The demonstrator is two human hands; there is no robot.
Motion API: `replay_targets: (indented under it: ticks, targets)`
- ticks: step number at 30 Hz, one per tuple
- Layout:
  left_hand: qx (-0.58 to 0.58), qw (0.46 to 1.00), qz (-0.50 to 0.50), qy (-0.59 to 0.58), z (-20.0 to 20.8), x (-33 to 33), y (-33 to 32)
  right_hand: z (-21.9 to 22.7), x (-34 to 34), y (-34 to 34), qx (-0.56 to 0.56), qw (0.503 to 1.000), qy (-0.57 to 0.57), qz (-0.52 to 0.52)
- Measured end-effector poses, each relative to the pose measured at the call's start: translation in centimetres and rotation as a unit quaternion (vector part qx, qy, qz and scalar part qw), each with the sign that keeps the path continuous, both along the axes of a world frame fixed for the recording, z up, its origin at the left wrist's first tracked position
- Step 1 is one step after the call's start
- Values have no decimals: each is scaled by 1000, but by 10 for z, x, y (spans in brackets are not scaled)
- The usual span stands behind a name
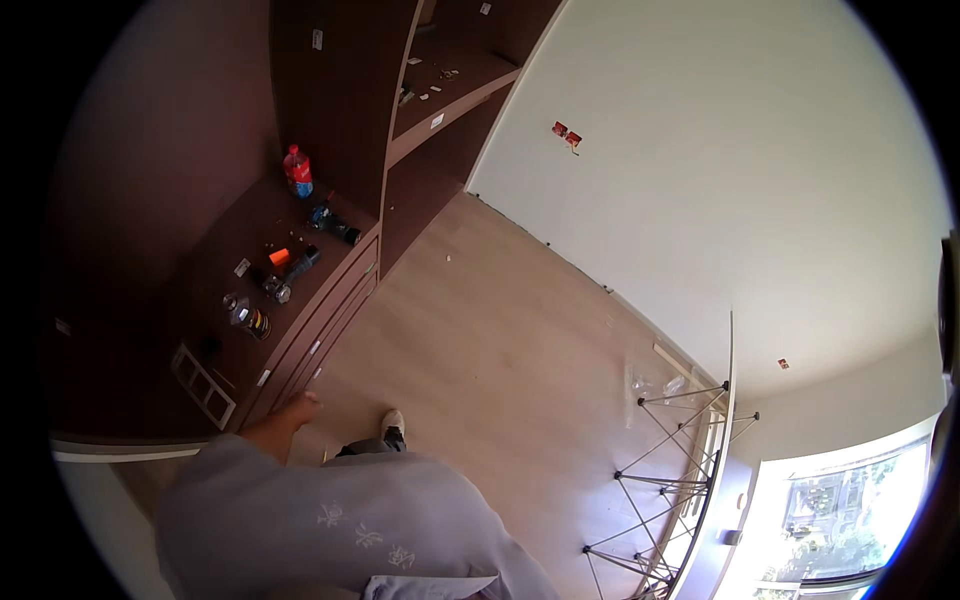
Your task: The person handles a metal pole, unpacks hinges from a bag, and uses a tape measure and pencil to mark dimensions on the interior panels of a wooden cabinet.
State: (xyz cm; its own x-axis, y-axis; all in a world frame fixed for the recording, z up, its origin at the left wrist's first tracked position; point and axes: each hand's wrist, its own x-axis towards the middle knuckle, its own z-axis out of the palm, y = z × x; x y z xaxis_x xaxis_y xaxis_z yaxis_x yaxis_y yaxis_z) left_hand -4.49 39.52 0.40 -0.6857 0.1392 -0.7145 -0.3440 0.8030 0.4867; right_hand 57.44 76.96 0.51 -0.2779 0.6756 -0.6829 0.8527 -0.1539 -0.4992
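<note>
My left hand (303, 406) is by the front of the dark brown drawers (318, 345), near their lower end. Its fingers look curled together; what they hold, if anything, is hidden. Above the drawers, on the brown cabinet top (215, 265), lie a cordless power tool (335, 222) and a second power tool (290, 274) beside an orange piece (279, 257). A bottle with a red cap and label (298, 172) stands at the back. Closer to me is a clear bottle with a dark label (247, 316). My right hand is out of sight.
A white frame with openings (204, 387) lies on the cabinet's near end. Small bits rest on a higher shelf (455, 92). At right, a folding lattice stand (665, 485) leans by a panel, with clear plastic (655, 385) on the wooden floor (490, 330). My shoe (393, 428) shows below.
</note>
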Motion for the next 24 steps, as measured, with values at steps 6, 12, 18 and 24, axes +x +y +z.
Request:
replay_targets:
  ticks: [6,12,18,24]
  targets:
    - [232,932,-258,101,130,-113,244,95,-189,116,-97,981,70,-151]
    - [214,967,-116,72,72,-183,264,94,-280,251,-81,982,76,-152]
    - [-97,994,-14,-49,9,-181,159,34,-352,337,-147,989,30,-10]
    - [-118,992,-23,-29,52,-150,276,13,-418,492,-136,977,-24,161]
